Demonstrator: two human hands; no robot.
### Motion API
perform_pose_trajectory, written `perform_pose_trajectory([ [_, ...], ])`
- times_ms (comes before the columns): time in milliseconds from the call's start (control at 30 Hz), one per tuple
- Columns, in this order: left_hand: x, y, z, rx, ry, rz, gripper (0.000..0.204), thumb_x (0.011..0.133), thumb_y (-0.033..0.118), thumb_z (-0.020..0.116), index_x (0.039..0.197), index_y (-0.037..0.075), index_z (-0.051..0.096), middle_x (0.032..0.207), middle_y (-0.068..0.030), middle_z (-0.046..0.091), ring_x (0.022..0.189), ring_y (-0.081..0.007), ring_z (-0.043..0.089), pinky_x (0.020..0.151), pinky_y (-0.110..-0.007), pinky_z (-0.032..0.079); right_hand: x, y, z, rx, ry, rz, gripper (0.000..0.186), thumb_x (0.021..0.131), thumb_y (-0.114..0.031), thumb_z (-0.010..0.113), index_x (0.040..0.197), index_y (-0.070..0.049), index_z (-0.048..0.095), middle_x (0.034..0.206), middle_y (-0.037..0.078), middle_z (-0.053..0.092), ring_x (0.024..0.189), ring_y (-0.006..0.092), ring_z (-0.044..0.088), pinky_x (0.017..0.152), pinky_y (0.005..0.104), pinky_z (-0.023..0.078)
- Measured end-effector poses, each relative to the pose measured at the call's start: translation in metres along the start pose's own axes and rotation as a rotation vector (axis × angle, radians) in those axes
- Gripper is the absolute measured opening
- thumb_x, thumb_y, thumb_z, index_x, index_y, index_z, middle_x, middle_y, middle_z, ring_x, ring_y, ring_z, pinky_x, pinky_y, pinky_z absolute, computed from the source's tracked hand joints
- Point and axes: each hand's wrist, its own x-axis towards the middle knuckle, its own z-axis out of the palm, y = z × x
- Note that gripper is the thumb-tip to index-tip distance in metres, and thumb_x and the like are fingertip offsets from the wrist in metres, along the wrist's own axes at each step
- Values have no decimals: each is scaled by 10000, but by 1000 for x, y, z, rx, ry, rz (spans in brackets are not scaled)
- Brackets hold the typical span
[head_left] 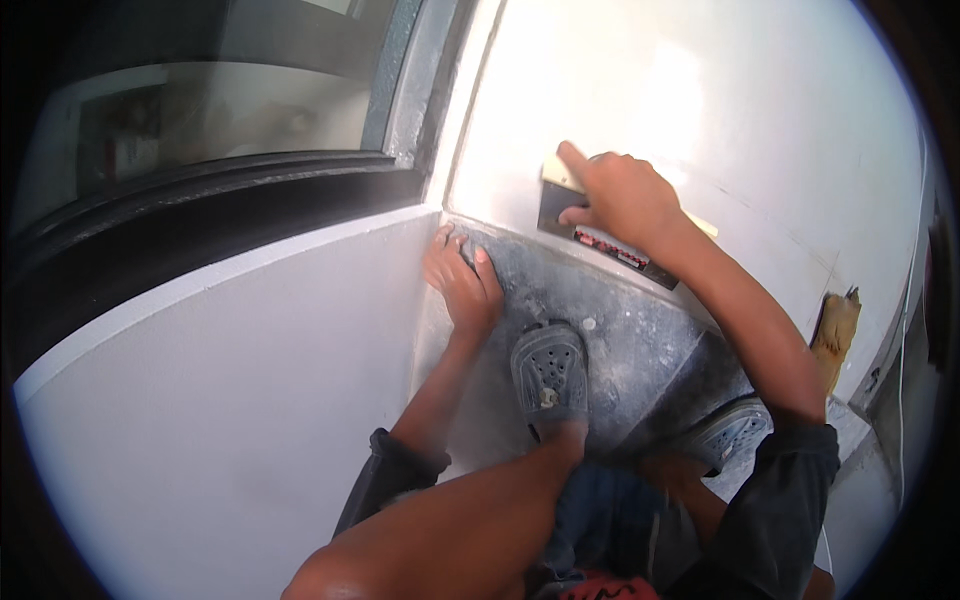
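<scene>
My right hand (pixel 632 200) is wrapped round a wide, flat plastering blade (pixel 660 274) with a dark face, a red label strip and cream edges. The blade lies against the glossy white wall (pixel 570 60), low down near the grey floor. Part of it is hidden by my fingers, and its handle does not show. My left hand (pixel 465 285) is open, fingers apart, with its fingertips at the corner where the white wall meets the grey low wall (pixel 260 380). Nothing shows in that hand.
A dark-framed window (pixel 230 110) stands above the low wall on the left. My feet, in grey clogs (pixel 548 375), are on a grey, dusty ledge (pixel 630 340). At the right, a broken piece of wood (pixel 836 330) leans by the wall. A thin white cable (pixel 903 420) hangs beyond it.
</scene>
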Motion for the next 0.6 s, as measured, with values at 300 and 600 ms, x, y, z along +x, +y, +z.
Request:
perform_pose_trajectory([
  [300,1,5,-8,-17,-55,5,410,1047,219,554,1344,-64,556,1551,-287,462,1412,-479,416,1181,-623,248,60,-6,-21,38,203,46,559,898,-333,841,1247,-41,516,931,252,745,900,435,763,796,515,618],
  [600,1,9,-8,-114,-39,-45,400,1024,173,581,1349,-59,556,1546,-289,486,1399,-495,436,1188,-616,248,100,-37,-3,138,261,40,603,857,-326,891,1204,-28,497,852,261,734,859,467,748,759,523,607],
])
